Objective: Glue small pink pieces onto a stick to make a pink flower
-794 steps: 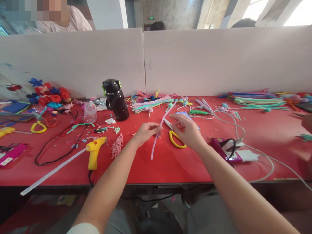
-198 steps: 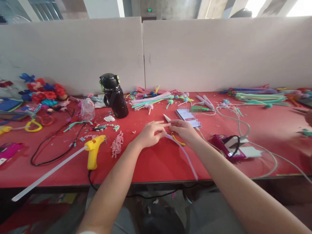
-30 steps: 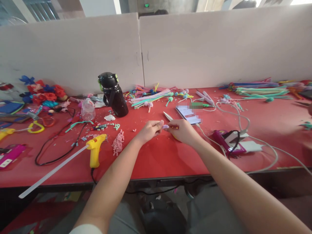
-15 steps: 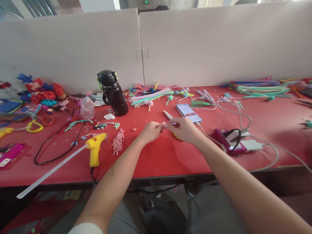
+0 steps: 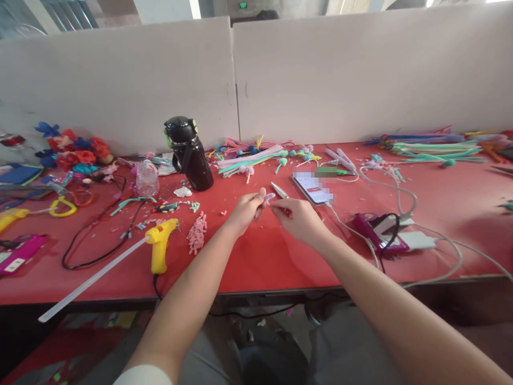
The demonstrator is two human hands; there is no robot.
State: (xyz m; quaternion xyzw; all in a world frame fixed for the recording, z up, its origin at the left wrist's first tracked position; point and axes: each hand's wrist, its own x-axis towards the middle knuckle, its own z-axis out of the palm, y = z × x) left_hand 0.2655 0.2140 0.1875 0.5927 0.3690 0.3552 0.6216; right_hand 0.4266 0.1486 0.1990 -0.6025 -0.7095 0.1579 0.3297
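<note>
Lilac and fuzzy, a short pipe-cleaner piece (image 5: 269, 197) sits pinched between the two hands, just above the red worktop (image 5: 260, 262). The left hand (image 5: 245, 209) has its fingers (image 5: 256, 199) curled shut around the near end of the piece, with thumb and forefinger pressed together on it. The right hand (image 5: 300, 218) comes in from four o'clock. Its fingers (image 5: 278, 205) are drawn together at the other end of the piece and seem to grip it, though the contact is too small to see clearly. So the piece lies right at the meeting of both sets of fingertips, with only a tip showing between them.

At one o'clock from the piece, very close, the metal blades of a pair of scissors (image 5: 277, 189) lie on the worktop. A phone (image 5: 312, 188) lies at two o'clock from the right hand, with a white cable (image 5: 348, 230) running off its near end. At ten o'clock from the left hand stands a black bottle (image 5: 188, 155), upright. A heap of pink bits (image 5: 197, 235) lies at eight o'clock from that hand. A yellow glue gun (image 5: 160, 248) lies further out the same way.
</note>
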